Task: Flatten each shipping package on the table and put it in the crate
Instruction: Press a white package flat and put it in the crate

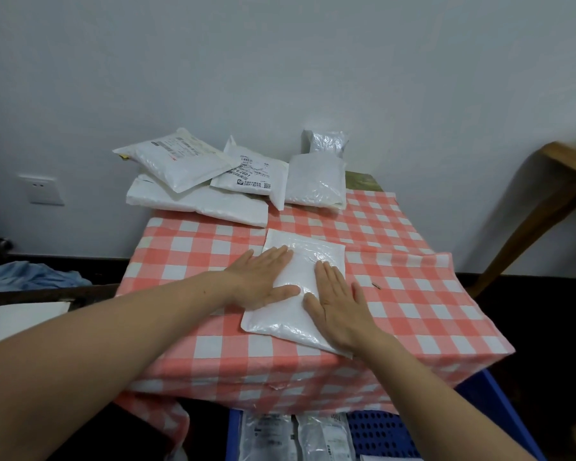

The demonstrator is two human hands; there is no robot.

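Tabletop (413, 294) w/ red-white check cloth fills mid frame. Blue crate (379, 434) sits below its near edge, w/ flat labelled pkgs (270, 437) lying inside. At the far edge, by the wall, a loose pile of white pkgs (197, 201), overlapping, some w/ printed labels. Nearer the front edge lies the pressed pkg (281, 322): white glossy padded mailer, rectangular, flat on the cloth, plastic crinkled & shiny, no label showing. Left hand (263, 277) lies palm-down on its left side, right hand (338, 304) on its right. Fingers (330, 274) straight, close together, thumbs spread; gripping nothing.
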